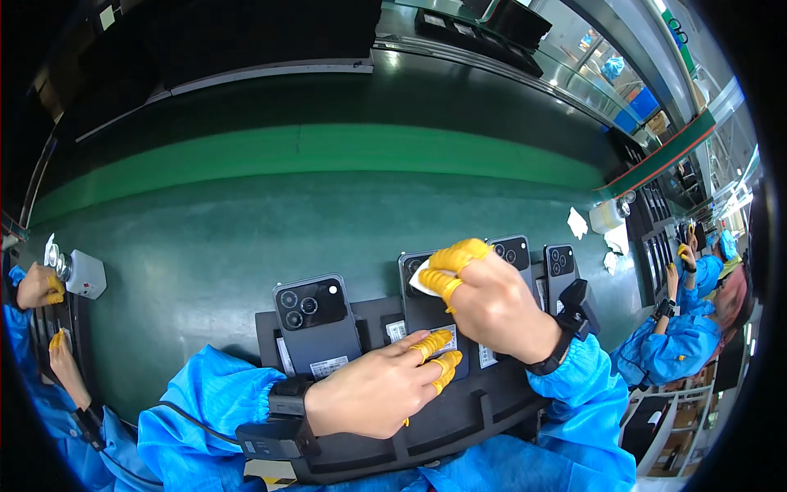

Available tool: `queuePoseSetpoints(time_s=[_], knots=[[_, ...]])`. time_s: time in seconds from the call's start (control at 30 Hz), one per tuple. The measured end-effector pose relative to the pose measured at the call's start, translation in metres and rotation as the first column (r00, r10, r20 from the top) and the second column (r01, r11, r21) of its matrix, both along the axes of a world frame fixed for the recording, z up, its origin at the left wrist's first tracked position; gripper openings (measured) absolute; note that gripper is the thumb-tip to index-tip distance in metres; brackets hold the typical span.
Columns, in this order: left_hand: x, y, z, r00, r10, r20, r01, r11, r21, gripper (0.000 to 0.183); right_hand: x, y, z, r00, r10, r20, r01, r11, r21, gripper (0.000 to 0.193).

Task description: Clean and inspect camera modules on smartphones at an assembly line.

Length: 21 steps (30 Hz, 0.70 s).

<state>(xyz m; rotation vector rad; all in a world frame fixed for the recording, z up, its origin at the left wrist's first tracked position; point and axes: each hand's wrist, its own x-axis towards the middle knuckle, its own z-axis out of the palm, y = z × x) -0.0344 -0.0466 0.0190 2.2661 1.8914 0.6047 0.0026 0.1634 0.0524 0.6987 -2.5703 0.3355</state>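
My right hand [496,307], with yellow finger cots, pinches a folded white wipe [419,281] against the camera end of a dark grey smartphone [422,313]. My left hand [373,395], also in yellow finger cots, holds that phone's lower end, its fingertips pressed on the back. The phone lies face down on a black slotted tray [484,422] close to my body. Left of it, another smartphone [318,324] rests in the tray with its cameras up. Two more, a middle phone [512,246] and a right-hand phone [561,264], are partly hidden by my right hand and wrist.
A green work surface [188,246] stretches beyond the tray. White dispenser bottles stand at left [85,275] and right [607,216], with crumpled wipes [577,223] by the right one. Co-workers in blue sit at the left [61,426] and right [672,344].
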Motion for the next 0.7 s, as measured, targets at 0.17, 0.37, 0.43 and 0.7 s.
queuePoseSetpoints(time_s=[0.17,0.37,0.43,0.7], knots=[[0.001,0.0,-0.002,1.0,0.011,0.008,-0.011,1.0,0.001,0.06,0.003,0.0,-0.001,1.0,-0.014,0.015,0.013,0.995,0.102,0.031],[0.0,0.0,-0.002,1.0,0.021,0.015,-0.022,0.999,0.035,0.06,-0.004,-0.002,-0.002,0.993,-0.113,-0.018,0.114,0.974,0.197,0.03],[0.002,0.001,-0.003,1.0,0.004,0.016,-0.004,1.0,0.023,0.056,-0.012,-0.001,-0.002,0.998,-0.01,-0.07,0.021,0.987,0.157,0.029],[-0.001,-0.002,0.003,0.999,0.007,0.049,-0.008,1.0,0.018,0.049,-0.019,0.023,0.016,0.973,-0.214,-0.09,0.219,0.974,0.052,0.031]])
